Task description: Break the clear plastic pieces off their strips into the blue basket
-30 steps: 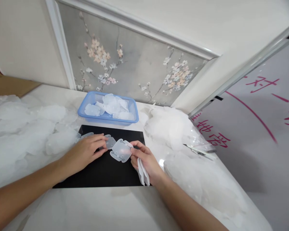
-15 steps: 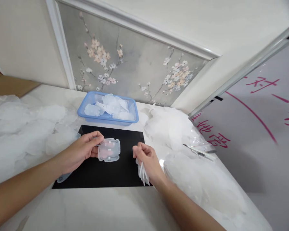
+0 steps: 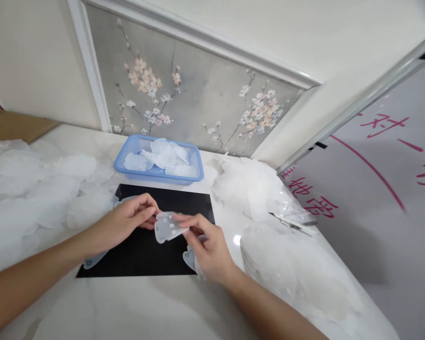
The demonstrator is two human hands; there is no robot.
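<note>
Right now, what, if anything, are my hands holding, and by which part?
Your right hand pinches a cloudy plastic piece by its right end, more pieces tucked beneath. Your left hand is at that piece's left edge; whether it grips is unclear.

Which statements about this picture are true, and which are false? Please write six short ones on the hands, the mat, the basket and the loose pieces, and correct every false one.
1. The right hand holds a translucent piece. True.
2. The left hand is over the black mat. True.
3. The blue basket contains pale pieces. True.
4. The blue basket stands on the black mat. False: it stands behind the black mat, on the white tabletop.
5. The right hand is inside the blue basket. False: it is in front of the blue basket, close to the left hand.
6. Nothing lies to the left of the black mat. False: a pale heap lies there.
</note>
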